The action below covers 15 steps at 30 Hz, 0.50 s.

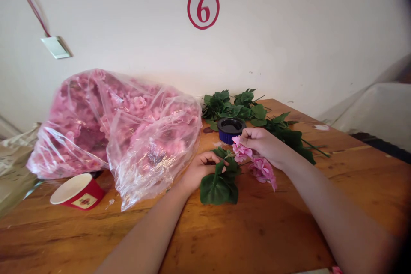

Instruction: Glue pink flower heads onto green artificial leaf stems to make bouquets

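My left hand is closed around the stem of a green leaf spray, its broad leaves hanging below my fingers over the table. With fingertips pinched, my right hand grips a pink artificial flower just to the right of the leaves. A second pink flower cluster droops beneath my right wrist. The thin stems between both hands are partly hidden by fingers and leaves. Right behind my right hand stands a dark blue round dish holding something dark.
A clear plastic bag full of pink flowers fills the table's left side. In front of it is a red paper cup. More green leaf sprays lie at the back near the wall. The wooden table extends towards me.
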### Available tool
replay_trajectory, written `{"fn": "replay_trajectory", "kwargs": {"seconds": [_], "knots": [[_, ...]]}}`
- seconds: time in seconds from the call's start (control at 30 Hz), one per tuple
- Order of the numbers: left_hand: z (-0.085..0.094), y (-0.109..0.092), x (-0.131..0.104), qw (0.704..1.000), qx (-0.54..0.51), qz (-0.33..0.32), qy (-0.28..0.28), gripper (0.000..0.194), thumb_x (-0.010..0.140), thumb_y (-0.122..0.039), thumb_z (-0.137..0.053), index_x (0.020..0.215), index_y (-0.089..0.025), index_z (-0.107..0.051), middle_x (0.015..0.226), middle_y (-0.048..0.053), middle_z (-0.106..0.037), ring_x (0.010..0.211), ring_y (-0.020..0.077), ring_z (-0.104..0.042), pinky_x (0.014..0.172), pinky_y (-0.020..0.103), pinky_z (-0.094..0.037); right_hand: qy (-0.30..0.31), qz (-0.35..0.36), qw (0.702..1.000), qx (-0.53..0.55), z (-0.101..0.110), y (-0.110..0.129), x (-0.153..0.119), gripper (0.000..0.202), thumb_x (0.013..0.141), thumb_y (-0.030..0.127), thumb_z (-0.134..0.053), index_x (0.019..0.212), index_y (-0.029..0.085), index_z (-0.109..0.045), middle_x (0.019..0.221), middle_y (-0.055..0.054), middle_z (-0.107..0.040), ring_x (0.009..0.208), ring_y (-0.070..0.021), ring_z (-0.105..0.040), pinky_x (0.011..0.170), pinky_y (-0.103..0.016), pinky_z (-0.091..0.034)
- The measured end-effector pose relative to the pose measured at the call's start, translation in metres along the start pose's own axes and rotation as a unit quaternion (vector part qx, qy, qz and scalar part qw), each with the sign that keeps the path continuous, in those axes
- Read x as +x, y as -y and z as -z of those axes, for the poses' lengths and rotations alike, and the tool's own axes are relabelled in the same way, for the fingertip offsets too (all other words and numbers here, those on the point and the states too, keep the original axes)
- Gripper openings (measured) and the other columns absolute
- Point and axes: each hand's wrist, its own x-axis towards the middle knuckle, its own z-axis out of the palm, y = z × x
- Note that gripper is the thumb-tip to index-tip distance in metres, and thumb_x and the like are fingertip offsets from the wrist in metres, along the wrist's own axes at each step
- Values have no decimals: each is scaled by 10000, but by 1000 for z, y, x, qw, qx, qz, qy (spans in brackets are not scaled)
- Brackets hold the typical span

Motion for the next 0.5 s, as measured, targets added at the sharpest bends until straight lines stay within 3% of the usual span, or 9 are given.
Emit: {"fn": "replay_trajectory", "kwargs": {"seconds": [0.33,0.43,0.5], "knots": [[-1,5,4,998,20,13,-56,214,569,-218,-800,620,-127,-613,647,5,-640,570,97,-555,570,211,-413,-34,55,984,-169,-9,9,-1,342,798,481,-606,642,199,-490,542,37,-457,484,-108,-420,485,-242,-278],[0,8,5,998,21,13,-59,215,569,-216,-798,619,-126,-610,664,3,-638,567,89,-543,566,207,-402,-27,66,978,-196,-9,14,-3,344,856,509,-509,703,200,-500,612,24,-514,564,-128,-484,545,-246,-333],[1,9,6,998,17,8,-59,224,563,-222,-800,609,-128,-602,667,2,-634,579,94,-551,575,209,-405,8,91,972,-215,-8,18,-7,333,860,528,-496,811,203,-547,766,-11,-595,703,-159,-552,627,-261,-397]]}}
